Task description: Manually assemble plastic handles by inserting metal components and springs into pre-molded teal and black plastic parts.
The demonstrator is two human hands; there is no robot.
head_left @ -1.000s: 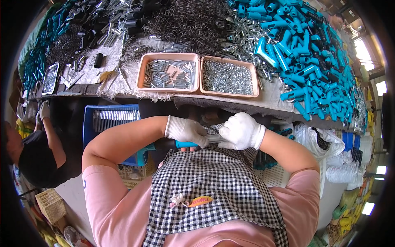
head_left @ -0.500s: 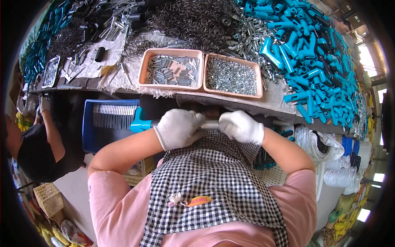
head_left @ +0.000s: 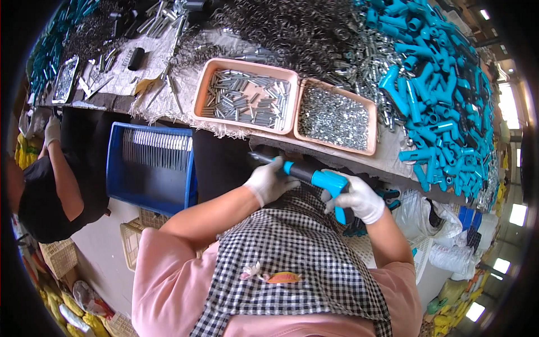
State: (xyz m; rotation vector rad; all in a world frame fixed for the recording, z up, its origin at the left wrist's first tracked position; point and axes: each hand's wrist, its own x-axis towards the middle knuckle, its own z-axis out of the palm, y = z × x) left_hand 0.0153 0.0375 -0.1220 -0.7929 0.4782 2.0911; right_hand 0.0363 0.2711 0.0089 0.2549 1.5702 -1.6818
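Note:
In front of my checked apron I hold a teal-and-black tool with a tube-shaped body and an angled handle (head_left: 330,181). My right hand (head_left: 362,199), in a white knit glove, is closed round the teal handle at the right end. My left hand (head_left: 268,181), gloved the same way, grips the black tube near its left end, the fingers partly hidden. The tool slants, with its dark tip up and to the left, just below the table edge.
A pink tray of metal pins (head_left: 247,128) and another of small metal parts (head_left: 337,147) stand on the table (head_left: 118,84). Teal handles (head_left: 432,101) are heaped right, dark springs (head_left: 303,33) behind. A blue bin of metal rods (head_left: 151,197) stands left, near a co-worker's arm (head_left: 64,180).
Before, the teal handle pointed left and a silver rod showed between my hands. Now the teal handle is at the right, in my right hand. My left hand has shifted right; the view has turned slightly.

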